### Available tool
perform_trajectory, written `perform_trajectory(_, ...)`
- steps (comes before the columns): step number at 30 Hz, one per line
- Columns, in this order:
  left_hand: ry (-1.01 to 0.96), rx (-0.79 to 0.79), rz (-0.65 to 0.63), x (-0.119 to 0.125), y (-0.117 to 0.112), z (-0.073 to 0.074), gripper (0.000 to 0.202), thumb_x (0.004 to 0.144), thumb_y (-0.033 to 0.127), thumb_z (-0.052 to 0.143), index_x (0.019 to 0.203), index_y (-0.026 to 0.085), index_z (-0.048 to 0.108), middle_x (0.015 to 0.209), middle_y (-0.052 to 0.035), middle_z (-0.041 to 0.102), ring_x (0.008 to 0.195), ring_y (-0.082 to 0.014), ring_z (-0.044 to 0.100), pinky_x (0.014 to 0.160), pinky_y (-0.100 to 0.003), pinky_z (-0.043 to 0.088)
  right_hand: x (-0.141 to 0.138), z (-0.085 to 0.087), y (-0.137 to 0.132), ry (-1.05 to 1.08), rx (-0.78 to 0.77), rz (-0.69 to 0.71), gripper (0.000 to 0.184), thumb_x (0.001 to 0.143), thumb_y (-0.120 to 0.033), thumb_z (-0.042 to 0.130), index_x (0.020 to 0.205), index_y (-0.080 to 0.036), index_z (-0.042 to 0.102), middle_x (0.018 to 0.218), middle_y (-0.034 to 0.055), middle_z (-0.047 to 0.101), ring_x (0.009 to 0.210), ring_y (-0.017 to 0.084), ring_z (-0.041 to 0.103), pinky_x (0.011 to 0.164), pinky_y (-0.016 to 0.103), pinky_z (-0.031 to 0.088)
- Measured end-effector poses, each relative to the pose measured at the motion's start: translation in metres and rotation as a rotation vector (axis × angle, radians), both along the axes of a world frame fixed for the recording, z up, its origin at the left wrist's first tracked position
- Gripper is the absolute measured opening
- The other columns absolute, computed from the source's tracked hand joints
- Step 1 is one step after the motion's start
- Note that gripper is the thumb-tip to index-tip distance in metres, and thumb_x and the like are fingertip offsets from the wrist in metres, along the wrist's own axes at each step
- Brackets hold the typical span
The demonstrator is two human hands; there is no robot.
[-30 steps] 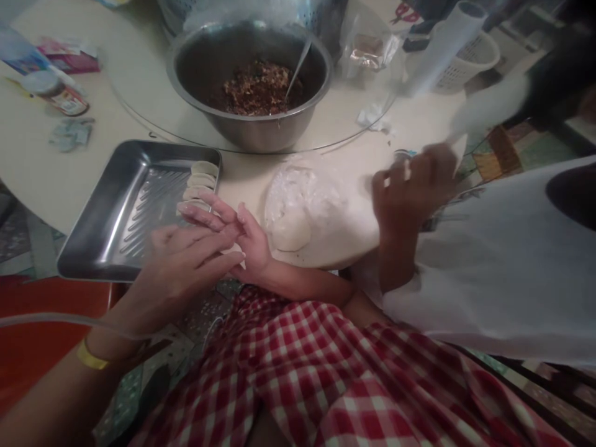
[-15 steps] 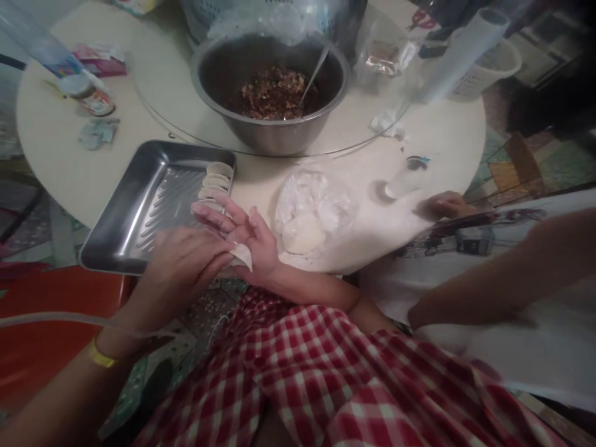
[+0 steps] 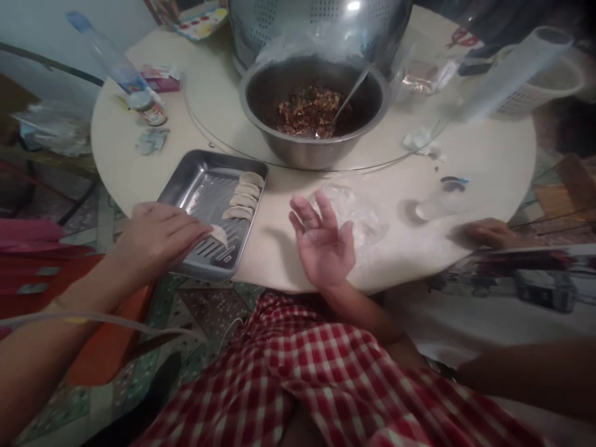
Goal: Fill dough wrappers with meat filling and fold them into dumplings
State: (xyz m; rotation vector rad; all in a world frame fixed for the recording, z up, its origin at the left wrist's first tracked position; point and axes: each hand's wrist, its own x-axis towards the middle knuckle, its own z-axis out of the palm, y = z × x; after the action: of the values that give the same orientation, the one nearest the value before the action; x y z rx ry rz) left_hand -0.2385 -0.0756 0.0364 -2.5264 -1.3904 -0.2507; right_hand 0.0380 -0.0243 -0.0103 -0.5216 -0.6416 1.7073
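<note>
My left hand (image 3: 161,233) pinches a folded dumpling (image 3: 218,236) between thumb and fingers, just above the near part of a metal tray (image 3: 186,180). Several pale dumplings (image 3: 244,198) lie in a row along that tray's right side. My right hand (image 3: 326,245) is raised with the palm up and the fingers spread, holding nothing. Behind it, partly hidden, a clear plastic bag (image 3: 367,217) lies on the table.
A steel bowl (image 3: 314,152) of dark filling with a spoon (image 3: 351,93) stands at the back, before a large metal colander (image 3: 321,25). A jar (image 3: 148,108) and bottle (image 3: 112,62) are at left. Another person's hand (image 3: 488,234) rests at the right edge near a white cup (image 3: 433,208).
My hands have parted. My left hand has carried the dumpling away from my right palm to over the tray. The right hand has opened out, and the view has shifted.
</note>
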Motion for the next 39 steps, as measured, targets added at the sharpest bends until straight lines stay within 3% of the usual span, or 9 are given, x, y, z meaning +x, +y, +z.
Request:
perform_trajectory(7, 0.112, -0.156, -0.013, -0.007, 0.03, -0.03, 0.026, 0.103, 0.029, 0.047, 0.101, 0.02, 0.071, 0.086, -0.0027, 0.075, 0.087, -0.019, 0.058, 0.08, -0.036, 0.033, 0.01, 0.0, 0.006, -0.01, 0.053, -0.086, 0.046, 0.088, -0.066, 0.04, 0.113, -0.038, 0.068, 0.115, -0.0011, 0.076, 0.126, 0.02, 0.063, 0.116, 0.047, 0.038)
perform_trajectory(18, 0.037, -0.155, -0.054, 0.001, 0.051, -0.049, 0.035, 0.103, 0.034, 0.042, 0.091, 0.023, 0.072, 0.082, -0.002, 0.075, 0.08, -0.0183, 0.062, 0.075, -0.036, 0.036, 0.011, -0.001, 0.006, -0.083, 0.003, -0.091, 0.049, 0.086, -0.07, 0.04, 0.112, -0.039, 0.068, 0.114, 0.0004, 0.076, 0.129, 0.024, 0.061, 0.116, 0.053, 0.038)
perform_trajectory(22, 0.017, -0.131, -0.04, -0.001, 0.053, -0.057, 0.03, 0.102, 0.033, 0.044, 0.096, 0.024, 0.072, 0.083, -0.0015, 0.076, 0.081, -0.0195, 0.064, 0.074, -0.036, 0.036, 0.011, 0.0, 0.005, -0.053, -0.009, -0.089, 0.045, 0.085, -0.068, 0.044, 0.108, -0.039, 0.07, 0.111, -0.001, 0.077, 0.122, 0.023, 0.065, 0.114, 0.052, 0.04)
perform_trajectory(28, 0.02, -0.146, 0.002, -0.005, 0.047, -0.049, 0.026, 0.102, 0.034, 0.048, 0.105, 0.023, 0.072, 0.086, -0.0025, 0.075, 0.084, -0.0201, 0.063, 0.075, -0.035, 0.035, 0.011, 0.001, 0.005, -0.061, -0.02, -0.076, 0.045, 0.087, -0.068, 0.042, 0.108, -0.041, 0.07, 0.111, -0.0012, 0.077, 0.123, 0.024, 0.065, 0.115, 0.053, 0.039)
perform_trajectory(31, 0.033, -0.174, 0.048, -0.009, 0.042, -0.041, 0.025, 0.101, 0.037, 0.051, 0.1, 0.021, 0.071, 0.089, -0.0022, 0.075, 0.087, -0.0202, 0.062, 0.076, -0.035, 0.033, 0.012, 0.0, 0.004, -0.072, -0.029, -0.083, 0.045, 0.086, -0.07, 0.044, 0.107, -0.041, 0.071, 0.11, -0.0006, 0.078, 0.122, 0.025, 0.066, 0.114, 0.054, 0.041)
perform_trajectory(39, 0.023, -0.333, 0.293, -0.013, 0.028, -0.044, 0.027, 0.097, 0.044, 0.055, 0.092, 0.023, 0.071, 0.087, -0.0035, 0.074, 0.089, -0.0236, 0.06, 0.075, -0.035, 0.028, 0.014, -0.005, 0.002, 0.001, 0.038, -0.048, 0.043, 0.091, -0.067, 0.044, 0.112, -0.042, 0.073, 0.113, -0.003, 0.078, 0.12, 0.023, 0.067, 0.114, 0.051, 0.042)
